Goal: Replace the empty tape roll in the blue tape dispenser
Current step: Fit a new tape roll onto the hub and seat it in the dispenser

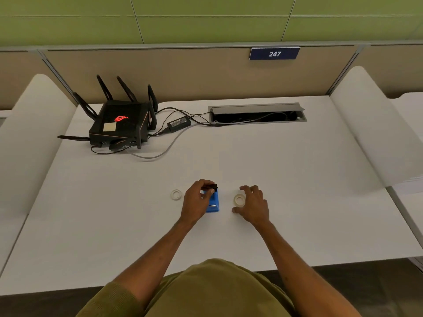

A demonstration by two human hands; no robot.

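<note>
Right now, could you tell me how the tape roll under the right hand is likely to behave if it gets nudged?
The tape roll lies flat on the smooth white desk, so it would probably slide rather than roll. It looks small and thin, likely light. The right hand curls around it, which should stop it skating away.

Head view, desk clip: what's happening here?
A person at a white desk is working on a blue tape dispenser. The left hand pinches a small black part at the dispenser's far end. The right hand is spread over a tape roll beside it. Another ring lies apart, left.
</note>
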